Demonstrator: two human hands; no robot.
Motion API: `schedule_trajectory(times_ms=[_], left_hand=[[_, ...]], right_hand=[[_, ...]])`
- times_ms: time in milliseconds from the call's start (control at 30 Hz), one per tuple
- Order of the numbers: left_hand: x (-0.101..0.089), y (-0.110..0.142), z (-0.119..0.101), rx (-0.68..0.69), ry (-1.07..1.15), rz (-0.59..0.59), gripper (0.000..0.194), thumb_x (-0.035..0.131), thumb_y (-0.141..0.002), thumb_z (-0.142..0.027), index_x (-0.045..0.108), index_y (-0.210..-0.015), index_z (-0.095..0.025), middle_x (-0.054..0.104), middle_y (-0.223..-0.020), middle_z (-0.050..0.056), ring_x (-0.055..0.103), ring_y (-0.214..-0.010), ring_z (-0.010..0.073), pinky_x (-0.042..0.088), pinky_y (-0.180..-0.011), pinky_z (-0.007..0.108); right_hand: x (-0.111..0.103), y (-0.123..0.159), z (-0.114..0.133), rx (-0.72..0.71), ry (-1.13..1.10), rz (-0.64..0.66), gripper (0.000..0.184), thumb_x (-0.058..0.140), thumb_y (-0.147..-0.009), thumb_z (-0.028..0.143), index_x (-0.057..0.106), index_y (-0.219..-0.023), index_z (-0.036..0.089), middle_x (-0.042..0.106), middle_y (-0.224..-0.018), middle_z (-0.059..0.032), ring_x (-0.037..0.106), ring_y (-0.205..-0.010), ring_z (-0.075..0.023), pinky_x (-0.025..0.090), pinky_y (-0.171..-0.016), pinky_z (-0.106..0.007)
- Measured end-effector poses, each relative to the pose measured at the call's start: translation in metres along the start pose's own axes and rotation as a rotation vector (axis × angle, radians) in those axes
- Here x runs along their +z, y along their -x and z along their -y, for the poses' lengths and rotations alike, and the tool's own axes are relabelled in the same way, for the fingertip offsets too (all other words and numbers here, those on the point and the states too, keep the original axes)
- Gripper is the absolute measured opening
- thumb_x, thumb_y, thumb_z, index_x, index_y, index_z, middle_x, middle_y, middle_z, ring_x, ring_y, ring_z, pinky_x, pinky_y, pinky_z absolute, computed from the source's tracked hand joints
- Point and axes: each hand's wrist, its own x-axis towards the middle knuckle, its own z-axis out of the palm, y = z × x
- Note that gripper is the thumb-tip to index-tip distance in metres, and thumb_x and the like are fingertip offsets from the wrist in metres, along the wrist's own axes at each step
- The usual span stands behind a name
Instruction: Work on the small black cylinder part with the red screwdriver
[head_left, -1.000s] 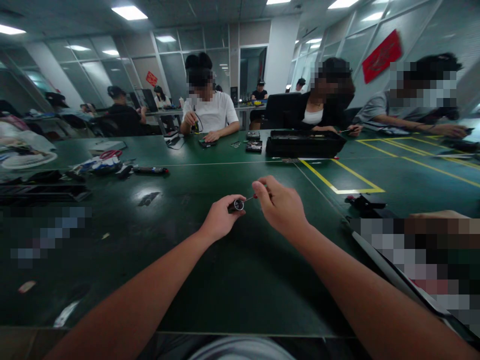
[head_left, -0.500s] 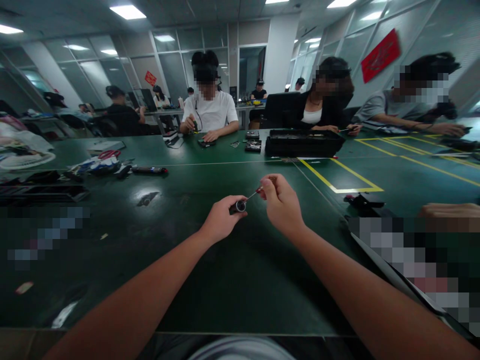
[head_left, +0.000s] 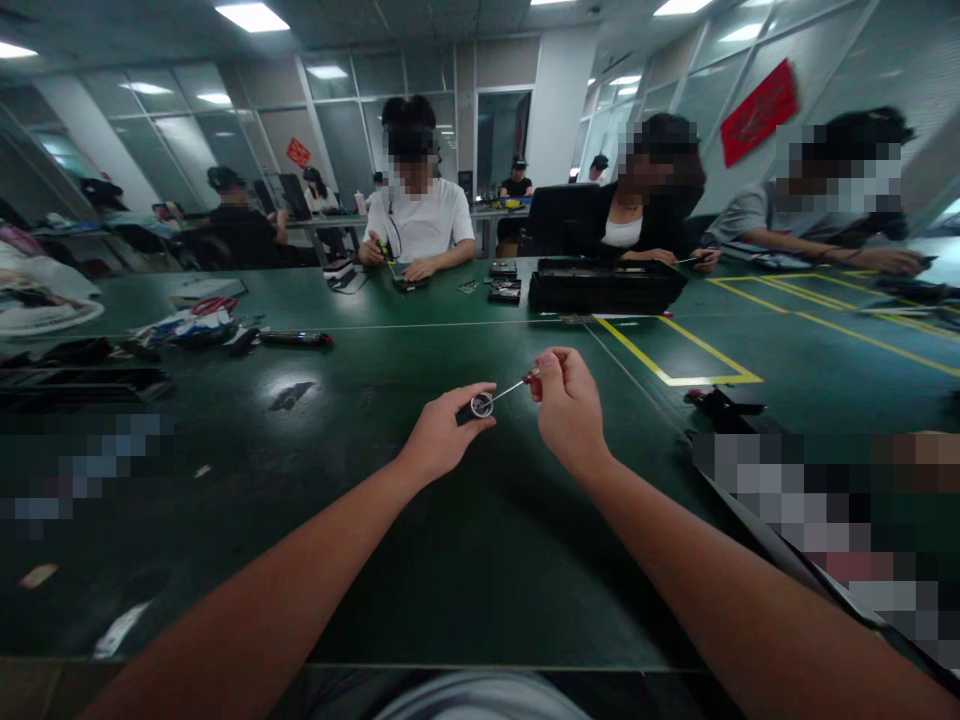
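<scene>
My left hand (head_left: 444, 437) grips a small dark cylinder (head_left: 481, 405) between thumb and fingers, its pale round rim and open end turned toward me. In my right hand (head_left: 568, 408) is a thin screwdriver (head_left: 511, 388), its reddish handle pinched by the fingertips. The metal shaft slants down to the left, and its tip is at the mouth of the cylinder; how deep it goes I cannot tell. Both hands are held above the green table (head_left: 480, 560), near its middle.
A long black case (head_left: 607, 290) stands across the table before co-workers. To the left lie a dark pen-like tool (head_left: 295, 339), a heap of cables (head_left: 202, 322) and a black tray (head_left: 82, 388). Black parts (head_left: 724, 405) lie at right, near another person's hand.
The cylinder's open end has turned more toward me. My right hand has shifted slightly right, and more of the screwdriver's shaft and handle shows.
</scene>
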Motion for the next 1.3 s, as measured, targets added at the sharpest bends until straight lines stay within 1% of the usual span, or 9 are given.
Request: schedule_trajectory(times_ms=[233,467,667,767,900,967,1067,1167,1300], left_hand=[[0.0,0.001,-0.004,-0.051,-0.028,-0.001,0.052,0.074,-0.085,-0.017,0.064,-0.135,-0.026,0.069,-0.133,0.005,0.06,-0.128,0.0258,0.041,-0.115,0.046],[0.001,0.0,0.002,-0.054,-0.045,-0.035,0.042,0.078,-0.083,-0.021,0.07,-0.124,-0.022,0.073,-0.124,0.006,0.065,-0.118,0.0271,0.045,-0.109,0.045],[0.001,0.0,0.008,-0.019,-0.039,-0.036,0.032,0.076,-0.085,-0.023,0.072,-0.116,-0.025,0.075,-0.116,0.004,0.067,-0.112,0.0263,0.046,-0.106,0.045],[0.0,0.0,0.008,-0.016,-0.036,-0.037,0.032,0.075,-0.086,-0.026,0.071,-0.117,-0.026,0.074,-0.118,0.003,0.066,-0.116,0.0266,0.043,-0.11,0.046],[0.0,0.0,0.007,-0.011,-0.098,-0.049,0.032,0.075,-0.087,-0.031,0.071,-0.118,-0.027,0.074,-0.12,0.003,0.066,-0.117,0.0279,0.037,-0.115,0.052],[0.0,-0.001,0.007,-0.013,-0.121,-0.05,0.032,0.075,-0.087,-0.03,0.071,-0.118,-0.028,0.075,-0.119,0.003,0.066,-0.116,0.0282,0.035,-0.116,0.052],[0.001,-0.001,0.01,-0.021,-0.113,-0.07,0.032,0.076,-0.086,-0.03,0.072,-0.117,-0.028,0.075,-0.12,0.003,0.066,-0.116,0.0283,0.038,-0.114,0.05],[0.0,-0.001,0.013,-0.035,-0.089,-0.095,0.032,0.077,-0.085,-0.032,0.072,-0.117,-0.028,0.074,-0.12,0.003,0.066,-0.115,0.0281,0.044,-0.107,0.047],[-0.001,-0.001,0.015,-0.026,-0.1,-0.091,0.032,0.076,-0.086,-0.032,0.073,-0.118,-0.029,0.074,-0.121,0.003,0.066,-0.115,0.0277,0.045,-0.106,0.046]], right_hand=[[-0.003,0.003,0.002,-0.139,0.111,0.005,0.022,0.044,-0.101,0.04,0.056,-0.096,0.023,0.063,-0.076,-0.0001,0.058,-0.066,-0.0159,0.044,-0.063,-0.032],[-0.012,0.004,0.019,-0.27,0.274,0.084,0.024,0.065,-0.092,0.044,0.064,-0.081,0.022,0.061,-0.059,0.0038,0.05,-0.051,-0.0122,0.038,-0.057,-0.029],[-0.013,0.005,0.019,-0.348,0.286,0.221,0.014,0.051,-0.096,0.03,0.061,-0.094,0.021,0.068,-0.076,-0.0018,0.06,-0.063,-0.0155,0.042,-0.061,-0.029],[-0.014,0.004,0.019,-0.346,0.327,0.228,0.012,0.05,-0.095,0.029,0.058,-0.092,0.021,0.066,-0.073,-0.0009,0.058,-0.061,-0.0152,0.04,-0.059,-0.029],[-0.013,0.004,0.021,-0.335,0.371,0.154,0.027,0.049,-0.099,0.042,0.059,-0.086,0.022,0.063,-0.064,0.0006,0.055,-0.054,-0.0141,0.035,-0.055,-0.029],[-0.013,0.004,0.021,-0.335,0.381,0.135,0.028,0.045,-0.101,0.041,0.062,-0.089,0.022,0.065,-0.066,-0.0003,0.057,-0.055,-0.0147,0.036,-0.056,-0.029],[-0.013,0.005,0.021,-0.339,0.396,0.164,0.023,0.042,-0.1,0.032,0.062,-0.104,0.02,0.069,-0.073,-0.0022,0.06,-0.06,-0.0167,0.038,-0.059,-0.03],[-0.014,0.004,0.022,-0.364,0.397,0.21,0.024,0.04,-0.097,0.025,0.059,-0.11,0.019,0.068,-0.078,-0.0039,0.061,-0.066,-0.0183,0.04,-0.063,-0.031],[-0.014,0.003,0.024,-0.306,0.417,0.259,0.026,0.038,-0.101,0.035,0.059,-0.104,0.021,0.065,-0.073,-0.0019,0.058,-0.062,-0.0177,0.036,-0.059,-0.03]])
